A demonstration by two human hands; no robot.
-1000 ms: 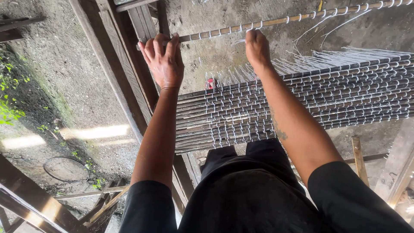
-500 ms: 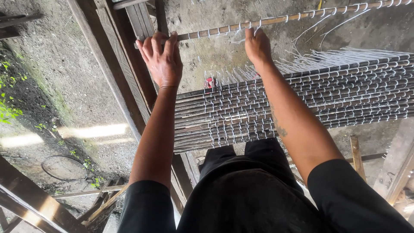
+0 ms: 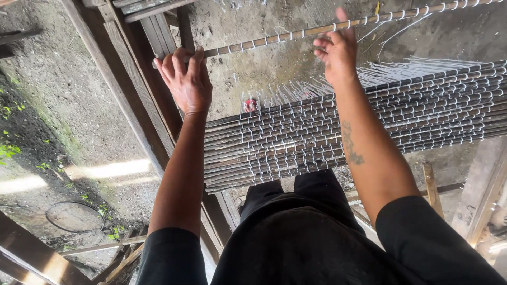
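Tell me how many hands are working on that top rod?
2. The left hand grips the end of the thin rod wrapped with white cord. The right hand touches it further along, above the woven mat of sticks. No other hands in view.

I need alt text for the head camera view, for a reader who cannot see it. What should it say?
Seen from above, a person's left hand and right hand grip a thin stick wrapped with white thread. Below lies a mat of dark sticks bound with the same thread, beside a wooden beam over bare ground.
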